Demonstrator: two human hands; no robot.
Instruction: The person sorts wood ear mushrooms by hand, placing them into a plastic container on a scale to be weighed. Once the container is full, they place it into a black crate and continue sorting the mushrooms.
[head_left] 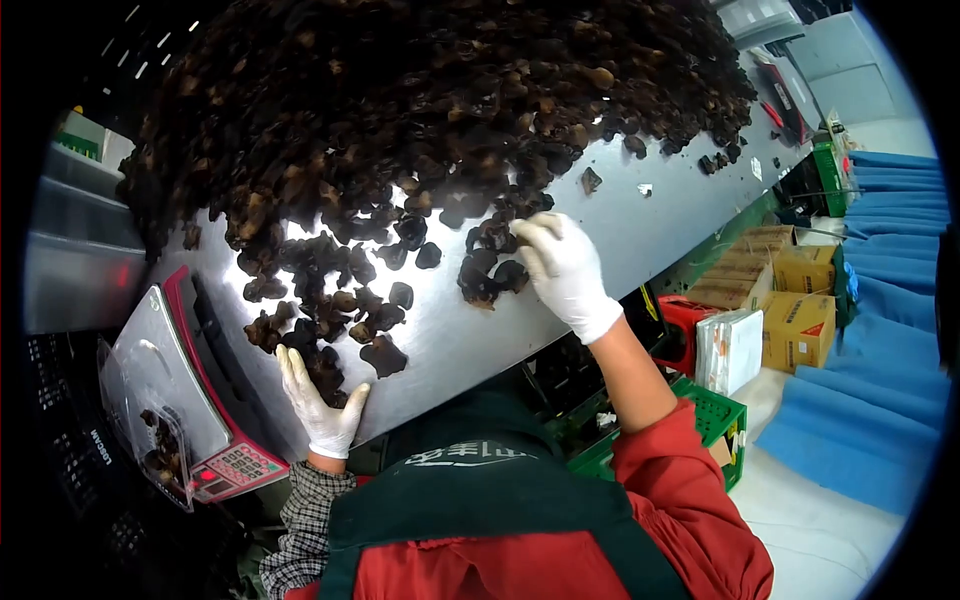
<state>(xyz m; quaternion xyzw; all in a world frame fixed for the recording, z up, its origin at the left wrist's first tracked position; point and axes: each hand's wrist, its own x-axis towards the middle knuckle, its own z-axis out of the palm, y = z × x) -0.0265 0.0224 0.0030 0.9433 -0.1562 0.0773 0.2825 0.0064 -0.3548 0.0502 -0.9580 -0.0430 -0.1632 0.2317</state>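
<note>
Both hands wear white gloves. My left hand [320,412] lies on the metal table with its fingers stretched and thumb apart, beside a loose group of dark wood ear mushrooms [325,345]. The bent fingers of my right hand [568,275] close at the edge of a small cluster of wood ear mushrooms [490,262]; its fingertips are partly hidden among the dark pieces. Farther back, a large heap of the same mushrooms [430,90] covers much of the table [450,325].
At the left stands a red-edged digital scale [165,350]; a clear container [160,450] with some mushrooms is on it. A red-and-black item [785,100] lies at the table's far right. Below are green crates [715,415], cardboard boxes [800,315] and blue sheeting [850,420].
</note>
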